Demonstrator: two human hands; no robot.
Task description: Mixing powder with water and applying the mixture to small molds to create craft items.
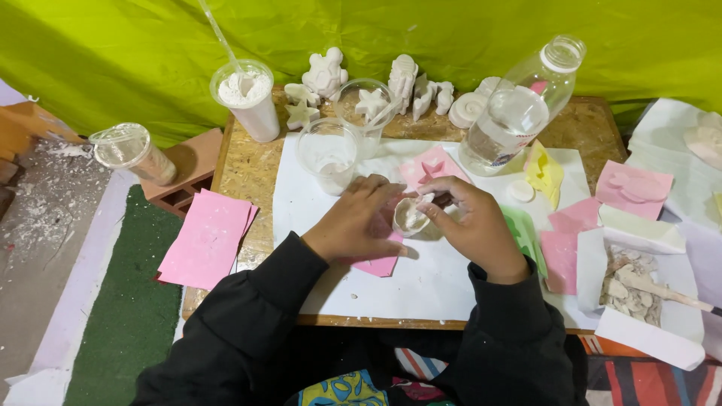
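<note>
My left hand (355, 222) and my right hand (474, 223) meet over the white sheet (421, 286) on the small chipboard table (248, 169). Together they grip a small white plaster piece (410, 216), fingertips pressed on its rim. A pink mould (380, 265) lies just under my left hand. Another pink mould (429, 167) lies right behind the hands, and a green mould (526, 237) peeks out beside my right wrist.
Behind the hands stand an empty clear cup (329, 154), a cup of white powder with a straw (247, 101), a tilted water bottle (519, 109) and several plaster figures (325, 74). Pink moulds (207, 237) lie left and right; a box of plaster scraps (630, 289) sits far right.
</note>
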